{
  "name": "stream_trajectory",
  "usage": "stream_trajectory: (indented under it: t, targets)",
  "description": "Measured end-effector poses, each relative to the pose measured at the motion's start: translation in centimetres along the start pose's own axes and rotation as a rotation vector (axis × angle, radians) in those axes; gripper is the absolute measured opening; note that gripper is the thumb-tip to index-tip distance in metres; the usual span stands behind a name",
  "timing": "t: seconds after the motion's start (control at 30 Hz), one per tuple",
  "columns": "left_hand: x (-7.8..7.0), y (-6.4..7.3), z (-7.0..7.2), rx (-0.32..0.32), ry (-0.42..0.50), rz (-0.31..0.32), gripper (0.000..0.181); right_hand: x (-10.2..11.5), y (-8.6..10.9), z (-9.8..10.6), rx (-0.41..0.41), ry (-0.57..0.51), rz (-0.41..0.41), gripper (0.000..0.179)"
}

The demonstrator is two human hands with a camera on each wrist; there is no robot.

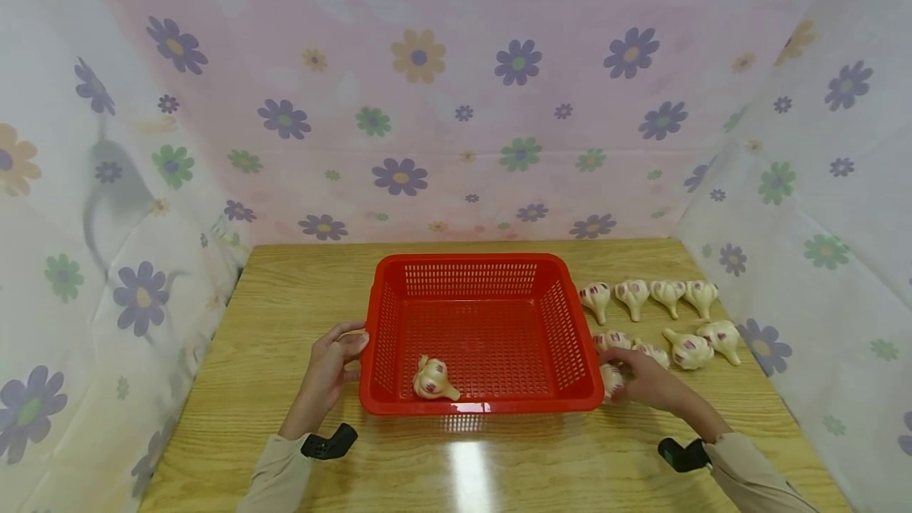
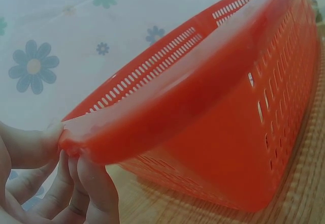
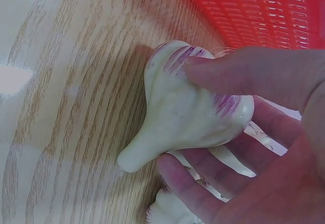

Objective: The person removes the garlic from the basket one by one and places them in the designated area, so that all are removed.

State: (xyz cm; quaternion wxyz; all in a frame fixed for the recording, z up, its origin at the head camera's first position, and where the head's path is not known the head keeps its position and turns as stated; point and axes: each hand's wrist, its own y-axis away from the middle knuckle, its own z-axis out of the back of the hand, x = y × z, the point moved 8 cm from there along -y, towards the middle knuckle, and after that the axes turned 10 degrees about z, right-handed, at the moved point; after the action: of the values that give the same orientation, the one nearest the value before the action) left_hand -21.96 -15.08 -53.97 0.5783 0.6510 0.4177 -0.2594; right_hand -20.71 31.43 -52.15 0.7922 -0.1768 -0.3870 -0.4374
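Note:
A red plastic basket (image 1: 480,408) with slotted walls stands on the table in the head view. My left hand (image 1: 329,370) grips its left rim, thumb over the top and fingers curled below the lip (image 2: 152,117). One garlic bulb (image 1: 431,379), cream with purple streaks, lies inside near the front left. Just outside the right wall, my right hand (image 1: 650,383) holds another garlic bulb (image 3: 177,115), thumb on top and fingers around its underside. Its stem points away from the palm in the right wrist view. A further garlic bulb (image 3: 170,206) shows partly hidden below the fingers.
To the right of the basket, several garlic bulbs (image 1: 632,298) form a back row. More bulbs (image 1: 691,351) lie in front of them, some partly covered by the right hand. The wood-grain table (image 1: 556,457) is bounded by flowered cloth (image 1: 456,101) at the back and sides.

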Motion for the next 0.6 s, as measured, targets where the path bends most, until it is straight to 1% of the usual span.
stream_trajectory:
  t: [0.13,0.27,0.4,0.5,0.6]
  targets:
    - [-0.05,0.10,-0.07,0.007,0.002,0.001,0.035,0.08,0.00,-0.08,0.012,-0.010,0.010,0.045]
    - [-0.05,0.15,-0.10,0.009,0.002,0.004,0.035,-0.06,0.12,-0.20,0.035,-0.019,-0.013,0.045]
    - [-0.13,0.21,-0.12,0.011,-0.007,-0.003,0.036,-0.28,0.23,-0.30,0.068,-0.052,-0.042,0.043]
    - [-0.17,0.25,-0.11,0.011,-0.010,-0.006,0.036,0.06,0.26,-0.35,0.098,-0.079,-0.024,0.043]
    - [-0.18,0.29,-0.11,0.011,-0.009,-0.006,0.036,0.31,0.30,-0.34,0.123,-0.075,0.010,0.042]
